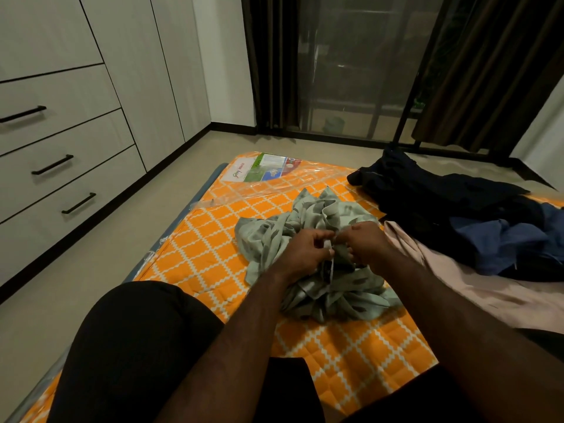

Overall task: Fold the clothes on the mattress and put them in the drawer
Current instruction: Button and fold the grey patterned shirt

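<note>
The orange-checked mattress [210,251] fills the middle of the view, and the person sits on it with the clothes close in front. The drawers [76,141] stand to the left across a strip of floor, all of them closed. To the right lies the rest of the washing: a dark heap [433,193], a blue piece [503,239] on its near side, and a pale pink piece [464,285] spread nearest the right arm. None of these looks folded. The green patterned garment [274,236] is bunched in a loose mound at the centre, so the step in hand seems to be finding its top edge before any fold is made. Both hands meet on top of it: the left hand [305,253] and the right hand [367,242] each have their fingers curled in and pinch cloth, with a small white label [328,246] showing between them. That label is a good guide, since it likely marks the neckline. To do this well, work the two pinches outward along that edge to the shoulders, lift and shake the cloth so it hangs open, then lay it flat on the bare checked patch to the left — well away from the unfolded heap. Thin cloth like this should slip and crease easily, so smooth it flat before folding.
</note>
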Available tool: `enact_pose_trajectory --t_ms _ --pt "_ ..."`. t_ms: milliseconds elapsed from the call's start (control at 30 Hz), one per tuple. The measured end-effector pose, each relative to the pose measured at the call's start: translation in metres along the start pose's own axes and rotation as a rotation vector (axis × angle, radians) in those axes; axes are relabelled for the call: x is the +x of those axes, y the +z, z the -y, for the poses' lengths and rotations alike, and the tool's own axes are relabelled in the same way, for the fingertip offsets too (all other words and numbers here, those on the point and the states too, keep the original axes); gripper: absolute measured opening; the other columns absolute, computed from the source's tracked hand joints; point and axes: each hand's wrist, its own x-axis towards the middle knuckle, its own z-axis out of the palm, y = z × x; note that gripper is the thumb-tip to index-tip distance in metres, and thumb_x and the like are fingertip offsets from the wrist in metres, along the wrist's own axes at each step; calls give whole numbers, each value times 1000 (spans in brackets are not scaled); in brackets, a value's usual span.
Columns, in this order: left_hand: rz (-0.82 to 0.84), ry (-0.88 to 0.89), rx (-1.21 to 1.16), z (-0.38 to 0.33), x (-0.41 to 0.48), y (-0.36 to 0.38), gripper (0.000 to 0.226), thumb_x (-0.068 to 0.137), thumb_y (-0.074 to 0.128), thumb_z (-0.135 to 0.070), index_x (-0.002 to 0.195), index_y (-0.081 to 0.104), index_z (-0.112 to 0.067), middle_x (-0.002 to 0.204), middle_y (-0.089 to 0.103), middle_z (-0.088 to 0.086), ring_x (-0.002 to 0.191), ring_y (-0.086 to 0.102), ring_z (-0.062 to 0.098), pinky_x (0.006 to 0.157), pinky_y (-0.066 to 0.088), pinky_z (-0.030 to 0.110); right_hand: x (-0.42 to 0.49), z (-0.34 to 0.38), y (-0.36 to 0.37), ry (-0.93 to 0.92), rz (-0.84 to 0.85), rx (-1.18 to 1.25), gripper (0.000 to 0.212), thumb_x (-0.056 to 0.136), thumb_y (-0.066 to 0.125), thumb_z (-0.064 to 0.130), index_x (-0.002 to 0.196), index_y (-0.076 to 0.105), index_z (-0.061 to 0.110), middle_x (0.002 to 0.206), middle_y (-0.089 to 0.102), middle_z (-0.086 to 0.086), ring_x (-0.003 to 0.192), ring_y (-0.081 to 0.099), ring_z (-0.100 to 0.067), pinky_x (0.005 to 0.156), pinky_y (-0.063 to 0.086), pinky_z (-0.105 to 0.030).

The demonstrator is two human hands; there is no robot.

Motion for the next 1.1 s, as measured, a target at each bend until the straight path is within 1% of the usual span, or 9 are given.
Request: enact_pose_trajectory --t_ms 100,267,400,567,700,767,867,967,1100 --pt "6 26 83 2 2 1 45 90 68 -2 132 66 -16 118 73 4 110 68 19 100 55 46 -4 3 1 -47 41 -39 6 86 72 -1 80 72 -3 50 53 -7 35 45 -13 37 35 -21" --pt "-24 11 102 4 2 1 41 89 70 -6 126 68 -23 113 73 8 107 68 27 96 56 52 -4 5 -2 -73 89 -54 8 87 68 -7 89 73 -1 64 61 -14 45 54 -14 41 43 -23" --pt "-32 -46 25 4 3 -1 57 87 71 -8 141 57 -16 112 72 7 104 69 30 91 57 57 0 3 -1 -162 53 -131 21 78 76 -6 95 70 5 81 70 -14 62 64 -19 50 51 -28" --pt "-82 -91 -69 5 5 -3 66 84 74 -8 146 53 -12 116 71 8 105 70 26 92 58 52 -1 1 3 -379 -21 -306 31 69 80 -3 83 57 13 74 70 -6 64 66 -22 58 55 -39" --pt "-136 -86 -132 1 1 -6 42 88 69 6 129 63 -3 88 70 5 79 67 16 76 58 37 -6 4 4 -575 -27 -486 31 71 81 0 83 57 14 73 64 3 65 59 -9 56 47 -24" --pt "-148 -76 -138 1 0 -7 35 87 69 8 119 69 -6 76 66 8 70 63 17 67 55 39 -7 4 5 -629 -13 -515 30 73 82 2 86 59 15 76 63 4 67 60 -9 57 48 -25" --pt "-128 -75 -143 0 -1 -8 37 87 69 8 120 69 -9 83 71 17 73 65 21 73 58 47 -8 3 5 -650 4 -529 29 75 84 4 91 62 15 80 65 5 75 64 -12 63 55 -28" --pt "-120 -76 -151 -1 -2 -9 38 88 69 8 123 67 -6 70 67 0 67 61 12 66 53 33 -4 1 2 -641 0 -492 31 74 84 3 92 64 19 81 70 6 76 69 -6 64 59 -28" --pt "-132 -81 -158 -6 -4 -8 35 89 69 6 121 67 -8 72 68 -3 68 64 7 66 54 25 -2 0 0 -608 15 -460 33 74 84 2 91 64 21 79 74 3 74 72 -4 64 61 -29"
